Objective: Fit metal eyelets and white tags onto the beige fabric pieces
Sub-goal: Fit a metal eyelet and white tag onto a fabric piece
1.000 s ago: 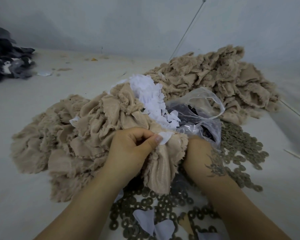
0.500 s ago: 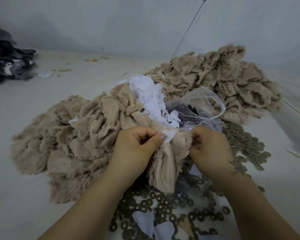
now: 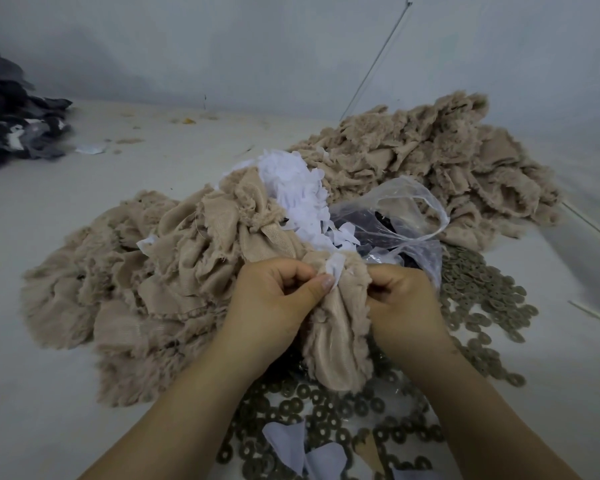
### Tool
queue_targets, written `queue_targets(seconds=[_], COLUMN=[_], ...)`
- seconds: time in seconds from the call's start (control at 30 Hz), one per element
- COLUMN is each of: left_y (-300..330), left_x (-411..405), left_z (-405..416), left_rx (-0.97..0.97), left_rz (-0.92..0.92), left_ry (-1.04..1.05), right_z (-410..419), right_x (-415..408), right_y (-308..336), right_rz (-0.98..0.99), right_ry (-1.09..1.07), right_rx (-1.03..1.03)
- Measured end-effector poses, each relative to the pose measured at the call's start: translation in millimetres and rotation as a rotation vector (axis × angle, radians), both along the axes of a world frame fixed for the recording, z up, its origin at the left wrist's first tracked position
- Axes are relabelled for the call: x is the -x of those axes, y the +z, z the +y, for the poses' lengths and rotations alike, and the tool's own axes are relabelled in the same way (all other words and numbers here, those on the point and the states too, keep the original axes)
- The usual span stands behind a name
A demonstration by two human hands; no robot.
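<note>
Frayed beige fabric piece (image 3: 340,341) held above desk (image 3: 49,393), between 2 hands. Left hand (image 3: 274,299) fingers pinch small white tag (image 3: 335,266) onto its top; right hand (image 3: 404,299) fingers curled, gripping fabric edge. Round metal eyelets (image 3: 478,299) scattered below.

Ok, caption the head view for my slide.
Both hands, left hand and right hand, pinch a white tag onto a beige fabric piece above scattered eyelets.

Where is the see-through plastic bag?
The plastic bag sits at the middle right of the head view, just behind the right hand, beside the white tags.
</note>
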State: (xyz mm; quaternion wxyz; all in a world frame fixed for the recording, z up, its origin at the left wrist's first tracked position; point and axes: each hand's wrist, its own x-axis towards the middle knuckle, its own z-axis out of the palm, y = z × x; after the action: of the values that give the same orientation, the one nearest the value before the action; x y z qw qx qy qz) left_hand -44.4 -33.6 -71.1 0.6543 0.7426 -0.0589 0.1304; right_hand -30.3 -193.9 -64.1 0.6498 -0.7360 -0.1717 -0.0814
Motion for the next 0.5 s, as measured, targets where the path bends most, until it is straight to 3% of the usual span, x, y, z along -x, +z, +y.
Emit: queue_targets(seconds=[0.3, 0.5], left_y=[1, 2], left_x=[-2, -3], left_z=[-1, -2], left_rx=[0.007, -0.028], left_rz=[0.023, 0.016], left_ry=[0.002, 0.011], right_z=[-3, -4], right_x=[-7, -12], right_y=[-8, -15], right_rz=[-0.177, -0.171], right_ry=[-0.018, -0.009], right_rx=[0.02, 0.027])
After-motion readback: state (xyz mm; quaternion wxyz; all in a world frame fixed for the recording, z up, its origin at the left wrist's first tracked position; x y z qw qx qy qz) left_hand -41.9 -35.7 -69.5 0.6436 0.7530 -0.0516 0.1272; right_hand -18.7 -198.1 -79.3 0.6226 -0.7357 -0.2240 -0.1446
